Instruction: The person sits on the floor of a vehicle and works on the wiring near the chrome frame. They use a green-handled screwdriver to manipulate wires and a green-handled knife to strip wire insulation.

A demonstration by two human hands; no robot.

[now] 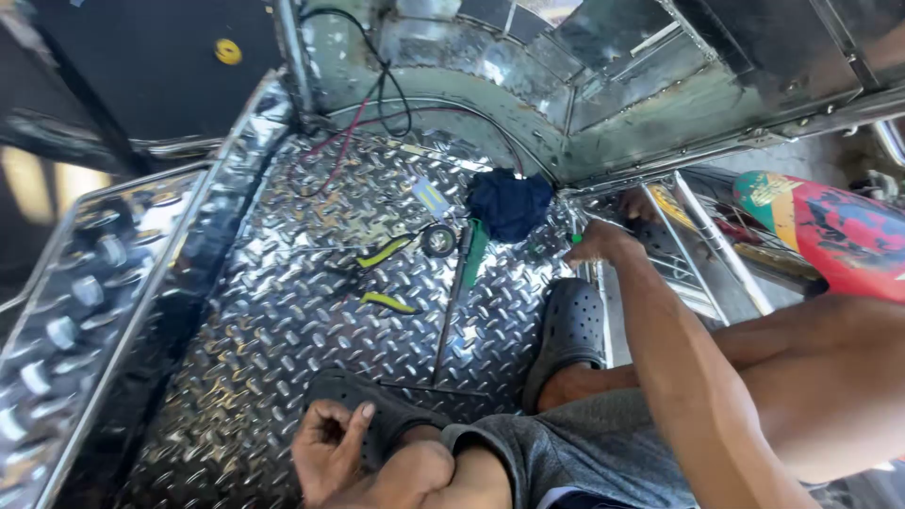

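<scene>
Two hands show: the left hand point(327, 451) rests loosely curled and empty on the knee at the near edge of the diamond-plate floor point(283, 320). Mid-floor lie yellow-handled pliers point(382, 275), a tape roll point(438, 240) and a dark cloth point(510, 203). At the floor's right edge the right hand point(603, 240) closes on a green-handled tool point(576, 238), probably light, stiff and best held by its handle.

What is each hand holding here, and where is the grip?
Left hand holds nothing, curled loosely by the knee. Right hand seems closed on something small and green; the grip is hidden.
</scene>
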